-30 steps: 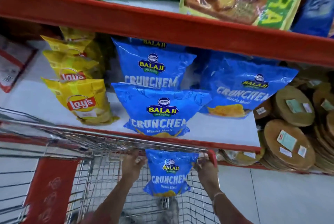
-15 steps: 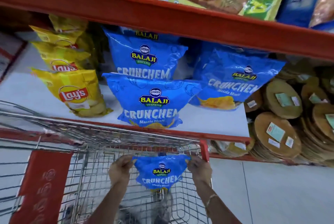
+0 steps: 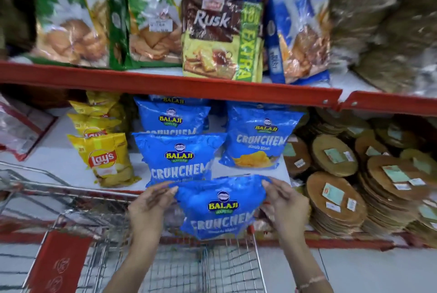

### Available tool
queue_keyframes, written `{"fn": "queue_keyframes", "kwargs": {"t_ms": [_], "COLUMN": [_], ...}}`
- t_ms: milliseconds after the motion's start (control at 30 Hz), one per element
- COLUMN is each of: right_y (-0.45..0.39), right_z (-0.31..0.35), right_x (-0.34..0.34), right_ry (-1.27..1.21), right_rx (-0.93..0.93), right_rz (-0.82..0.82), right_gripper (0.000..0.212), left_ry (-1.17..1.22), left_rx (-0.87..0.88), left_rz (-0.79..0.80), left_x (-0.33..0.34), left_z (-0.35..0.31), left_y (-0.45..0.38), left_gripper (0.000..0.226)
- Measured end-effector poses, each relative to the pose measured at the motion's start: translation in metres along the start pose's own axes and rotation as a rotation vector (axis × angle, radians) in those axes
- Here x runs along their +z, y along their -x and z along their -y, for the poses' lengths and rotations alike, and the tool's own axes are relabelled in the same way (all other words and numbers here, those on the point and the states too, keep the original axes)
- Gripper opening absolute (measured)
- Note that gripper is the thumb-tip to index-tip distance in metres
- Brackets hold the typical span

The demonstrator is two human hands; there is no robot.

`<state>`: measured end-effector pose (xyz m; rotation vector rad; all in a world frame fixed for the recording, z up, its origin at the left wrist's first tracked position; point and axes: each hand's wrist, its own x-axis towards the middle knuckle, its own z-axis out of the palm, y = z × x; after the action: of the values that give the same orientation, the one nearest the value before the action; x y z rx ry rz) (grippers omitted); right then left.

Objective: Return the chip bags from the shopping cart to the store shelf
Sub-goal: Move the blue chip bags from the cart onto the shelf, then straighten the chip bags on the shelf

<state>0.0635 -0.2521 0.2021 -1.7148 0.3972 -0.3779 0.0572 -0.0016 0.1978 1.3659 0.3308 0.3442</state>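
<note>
Above the shopping cart, both hands are pinching the chip bag's top corners, left hand and right hand equally near. Its long axis is running left-right, and the shelf gap is lying just ahead of it.

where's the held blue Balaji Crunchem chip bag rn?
Head view, lower centre: blue Balaji Crunchem chip bag pinched between left hand and right hand, above the wire shopping cart.

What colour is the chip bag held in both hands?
Bright blue, with a yellow-lettered Balaji logo and white Crunchem lettering; the chip bag shows clearly in the head view.
</note>
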Motion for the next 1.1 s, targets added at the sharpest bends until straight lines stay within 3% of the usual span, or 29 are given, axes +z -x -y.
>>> {"fn": "queue_keyframes", "kwargs": {"t_ms": [233, 333, 467, 567, 633, 700, 800, 833, 1000, 1100], "right_y": [-0.067, -0.097, -0.134, -0.134, -0.127, -0.115, -0.09, -0.082, -0.036, -0.012], "right_z": [0.066, 0.065, 0.033, 0.03, 0.034, 0.04, 0.051, 0.055, 0.076, 0.093], "right_x": [-0.046, -0.055, -0.059, -0.057, -0.049, -0.034, 0.01, 0.029, 0.143, 0.213], "right_ry": [-0.137, -0.174, -0.04, 0.139, 0.271, 0.408, 0.516, 0.532, 0.631, 0.774], "right_rx": [-0.152, -0.083, 0.004, 0.079, 0.06, -0.066, -0.371, -0.469, -0.771, -0.916], "right_rz": [-0.19, -0.261, -0.312, -0.357, -0.344, -0.287, -0.17, -0.131, 0.111, 0.225], "right_gripper": [0.017, 0.022, 0.017, 0.006, 0.021, 0.039, 0.051, 0.05, 0.049, 0.044], "left_ry": [-0.071, -0.273, -0.619, -0.967, -1.146, -1.175, -1.09, -1.07, -1.103, -1.21], "left_rx": [0.219, 0.331, 0.474, 0.522, 0.623, 0.742, 0.973, 1.006, 1.017, 0.891], "left_rz": [0.124, 0.138, 0.266, 0.43, 0.518, 0.558, 0.475, 0.44, 0.258, 0.199], "left_x": [0.088, 0.128, 0.165, 0.177, 0.175, 0.167, 0.131, 0.113, -0.009, -0.082], "left_z": [-0.058, -0.059, -0.047, -0.033, -0.027, -0.028, -0.044, -0.048, -0.053, -0.065], "left_y": [-0.017, -0.025, -0.044, -0.06, -0.069, -0.076, -0.079, -0.084, -0.135, -0.167], "left_gripper": [0.024, 0.019, 0.011, 0.024, 0.04, 0.051, 0.024, 0.025, 0.043, 0.045]}}
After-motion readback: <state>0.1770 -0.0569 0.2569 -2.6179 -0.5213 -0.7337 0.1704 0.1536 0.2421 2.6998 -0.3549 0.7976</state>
